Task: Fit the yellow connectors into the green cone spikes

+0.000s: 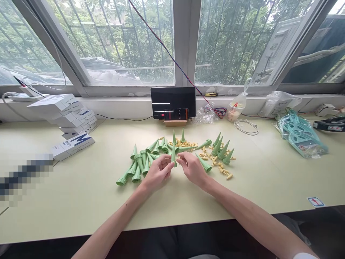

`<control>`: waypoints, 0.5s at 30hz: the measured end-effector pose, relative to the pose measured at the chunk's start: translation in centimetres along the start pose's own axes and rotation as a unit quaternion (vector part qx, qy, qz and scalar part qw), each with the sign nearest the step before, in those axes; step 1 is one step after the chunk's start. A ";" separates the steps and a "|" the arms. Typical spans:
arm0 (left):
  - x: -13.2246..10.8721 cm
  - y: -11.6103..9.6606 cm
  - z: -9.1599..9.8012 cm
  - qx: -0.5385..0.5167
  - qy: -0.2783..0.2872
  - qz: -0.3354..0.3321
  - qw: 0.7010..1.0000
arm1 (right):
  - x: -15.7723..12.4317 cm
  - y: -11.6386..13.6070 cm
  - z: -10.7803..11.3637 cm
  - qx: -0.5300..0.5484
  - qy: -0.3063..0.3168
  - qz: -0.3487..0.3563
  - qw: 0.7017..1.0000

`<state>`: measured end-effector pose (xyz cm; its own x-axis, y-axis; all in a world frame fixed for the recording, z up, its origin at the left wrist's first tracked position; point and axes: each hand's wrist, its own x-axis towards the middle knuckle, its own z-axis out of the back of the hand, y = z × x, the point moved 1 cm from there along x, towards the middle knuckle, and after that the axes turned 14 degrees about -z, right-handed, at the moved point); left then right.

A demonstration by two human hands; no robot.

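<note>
My left hand (pixel 158 170) is closed around the lower part of a green plastic cone spike (pixel 173 152), which stands upright with its tip pointing up. At the spike's right side, my right hand (pixel 193 167) pinches thumb and forefinger together; what lies between those fingertips is too small to make out. Many similar green cone spikes (pixel 139 161) lie in a heap to the left of my left hand. A group of upright spikes (pixel 222 153) stands to the right, and one lying spike (pixel 204 163) rests beside my right hand. Small yellow plastic pieces (pixel 225 173) are scattered behind and right of my hands.
A tablet (pixel 172 99) leans at the window, with a phone (pixel 176 114) before it. White boxes (pixel 71 115) are stacked at left. A bagged cup (pixel 236 108), a coiled white cable (pixel 246 127) and teal plastic items in wrapping (pixel 300 133) lie at right.
</note>
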<state>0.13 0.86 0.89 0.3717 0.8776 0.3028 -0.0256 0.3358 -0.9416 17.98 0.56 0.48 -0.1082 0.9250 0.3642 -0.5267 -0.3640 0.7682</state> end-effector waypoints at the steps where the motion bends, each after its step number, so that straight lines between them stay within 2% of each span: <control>1: 0.0 0.0 0.0 0.002 0.002 0.000 1.000 | 0.0 0.0 0.0 0.000 0.001 -0.001 1.000; 15: -0.2 -0.5 -0.1 0.042 -0.011 -0.010 0.999 | 0.0 0.0 -0.2 -0.033 0.035 -0.039 0.998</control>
<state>0.20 0.45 1.25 0.3517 0.8778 0.3251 -0.0966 0.3795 -0.9201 17.82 0.61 0.33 -0.1225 0.9564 0.2653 -0.5898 -0.2851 0.7556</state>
